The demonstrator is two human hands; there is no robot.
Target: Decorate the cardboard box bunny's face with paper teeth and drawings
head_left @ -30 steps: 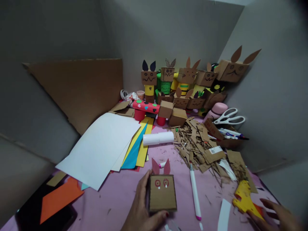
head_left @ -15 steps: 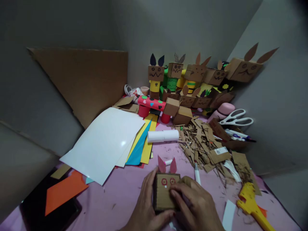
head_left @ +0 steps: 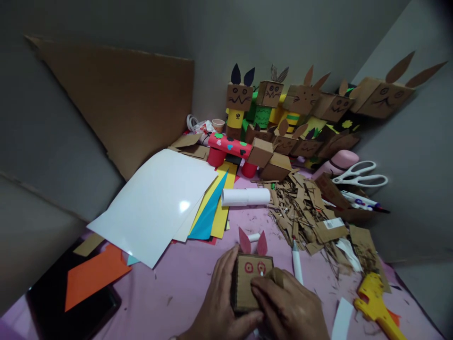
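My left hand (head_left: pixel 220 295) grips a small cardboard box (head_left: pixel 244 288) from its left side, with the thumb along the bottom edge. The box has two red ringed eyes drawn on its front and two pink paper ears (head_left: pixel 262 243) standing up at the top. Across its lower right front, my right hand (head_left: pixel 292 302) has thumb and fingers pinched together against the cardboard. A tiny white spot shows just above those fingertips, by the right eye. Whatever the pinch holds is hidden. A white marker with a red tip (head_left: pixel 297 264) lies right of the box.
A yellow glue gun (head_left: pixel 375 304) and cardboard scraps (head_left: pixel 300 208) lie at right. White scissors (head_left: pixel 361 174) stand in a pen box. White sheets (head_left: pixel 155 203), coloured paper (head_left: pixel 208 215) and an orange sheet (head_left: pixel 95 274) are at left. Cardboard rabbit figures (head_left: pixel 240 99) stand behind, near a paper roll (head_left: pixel 246 197).
The view has shifted slightly, so the box and hands appear a little farther right. The white spot has moved from under the left eye to the right eye. Both hands keep their grip.
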